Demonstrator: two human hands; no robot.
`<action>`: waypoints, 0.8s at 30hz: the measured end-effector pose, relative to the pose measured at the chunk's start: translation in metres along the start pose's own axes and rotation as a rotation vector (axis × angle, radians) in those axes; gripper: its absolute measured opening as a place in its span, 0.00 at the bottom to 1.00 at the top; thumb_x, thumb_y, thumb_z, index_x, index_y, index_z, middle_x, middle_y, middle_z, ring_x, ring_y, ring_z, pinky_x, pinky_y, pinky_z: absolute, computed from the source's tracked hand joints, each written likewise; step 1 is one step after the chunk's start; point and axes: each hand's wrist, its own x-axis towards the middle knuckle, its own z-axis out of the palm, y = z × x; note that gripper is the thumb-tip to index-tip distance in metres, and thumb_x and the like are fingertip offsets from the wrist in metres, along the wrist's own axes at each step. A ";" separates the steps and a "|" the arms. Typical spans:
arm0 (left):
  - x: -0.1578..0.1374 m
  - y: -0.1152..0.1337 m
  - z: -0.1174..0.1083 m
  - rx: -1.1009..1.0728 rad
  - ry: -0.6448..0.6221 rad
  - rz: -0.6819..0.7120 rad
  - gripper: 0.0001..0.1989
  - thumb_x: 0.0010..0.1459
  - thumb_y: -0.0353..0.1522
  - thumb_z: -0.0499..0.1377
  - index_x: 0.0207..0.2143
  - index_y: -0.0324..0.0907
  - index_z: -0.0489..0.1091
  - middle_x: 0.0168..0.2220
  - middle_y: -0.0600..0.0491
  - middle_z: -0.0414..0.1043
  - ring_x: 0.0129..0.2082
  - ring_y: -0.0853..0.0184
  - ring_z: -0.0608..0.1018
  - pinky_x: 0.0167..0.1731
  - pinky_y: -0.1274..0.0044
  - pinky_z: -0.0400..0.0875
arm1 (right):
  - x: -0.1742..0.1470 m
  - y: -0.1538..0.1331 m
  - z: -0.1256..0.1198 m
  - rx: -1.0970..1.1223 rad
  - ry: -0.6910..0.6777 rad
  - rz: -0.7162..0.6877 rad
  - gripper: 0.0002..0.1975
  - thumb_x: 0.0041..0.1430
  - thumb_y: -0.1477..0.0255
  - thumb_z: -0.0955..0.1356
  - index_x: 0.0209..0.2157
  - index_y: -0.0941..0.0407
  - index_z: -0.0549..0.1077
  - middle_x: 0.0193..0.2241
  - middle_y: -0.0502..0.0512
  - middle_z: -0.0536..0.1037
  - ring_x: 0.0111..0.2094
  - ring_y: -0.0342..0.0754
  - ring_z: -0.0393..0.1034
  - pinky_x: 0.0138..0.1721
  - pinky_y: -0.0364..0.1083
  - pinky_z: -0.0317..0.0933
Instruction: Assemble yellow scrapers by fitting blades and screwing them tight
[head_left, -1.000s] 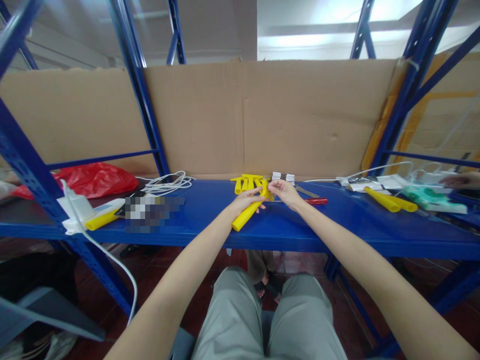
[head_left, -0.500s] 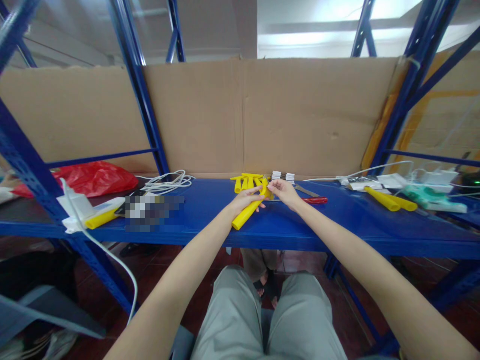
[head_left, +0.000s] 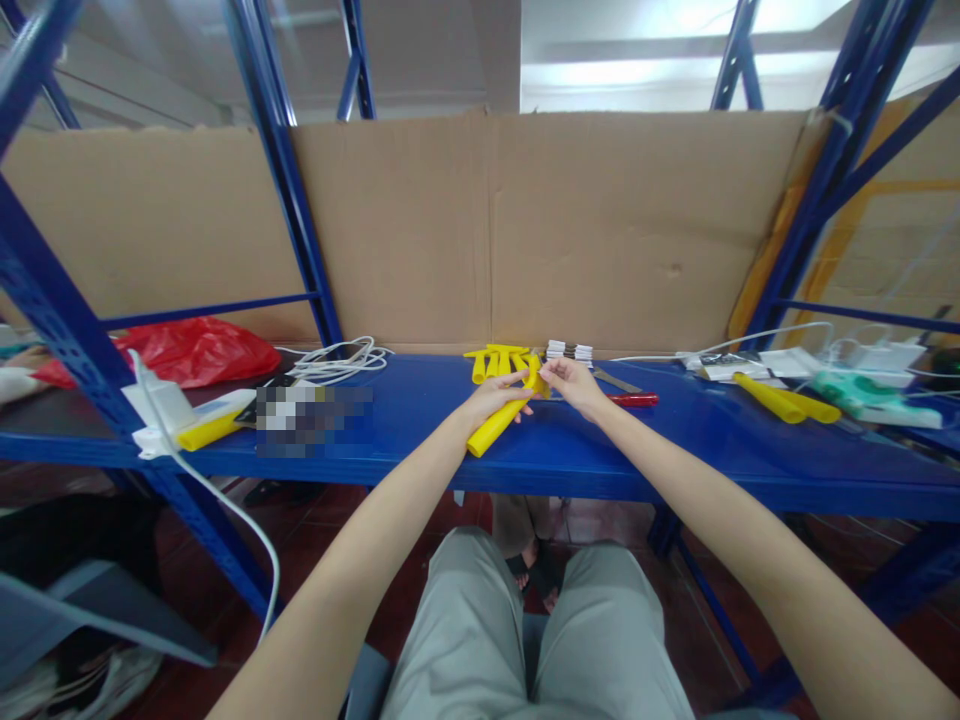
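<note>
Blue surface [head_left: 420,405]; yellow tool [head_left: 489,431] over it. Left hand [head_left: 491,398] wrapped round yellow tool; right hand [head_left: 573,384] at its far end, fingers bent in, grip unclear. Beyond tool: yellow pieces [head_left: 493,366]. Left: pixelated item [head_left: 311,418], unreadable.

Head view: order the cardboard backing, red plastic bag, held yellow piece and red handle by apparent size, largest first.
1. Cardboard backing
2. Red plastic bag
3. Held yellow piece
4. Red handle
</note>
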 end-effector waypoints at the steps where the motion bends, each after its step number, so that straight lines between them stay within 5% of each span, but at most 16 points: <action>1: -0.001 0.000 0.000 0.009 0.003 -0.001 0.34 0.54 0.24 0.62 0.62 0.41 0.59 0.40 0.43 0.79 0.22 0.71 0.78 0.19 0.82 0.71 | 0.000 0.000 0.000 -0.001 -0.003 -0.002 0.21 0.43 0.51 0.71 0.25 0.55 0.67 0.22 0.48 0.70 0.26 0.43 0.64 0.32 0.45 0.62; 24: -0.002 0.004 0.002 -0.035 -0.012 -0.018 0.32 0.57 0.22 0.59 0.64 0.40 0.56 0.29 0.50 0.78 0.20 0.72 0.76 0.19 0.83 0.70 | 0.002 0.008 0.008 -0.120 0.071 -0.080 0.19 0.51 0.52 0.67 0.26 0.53 0.62 0.25 0.50 0.70 0.28 0.46 0.65 0.31 0.47 0.63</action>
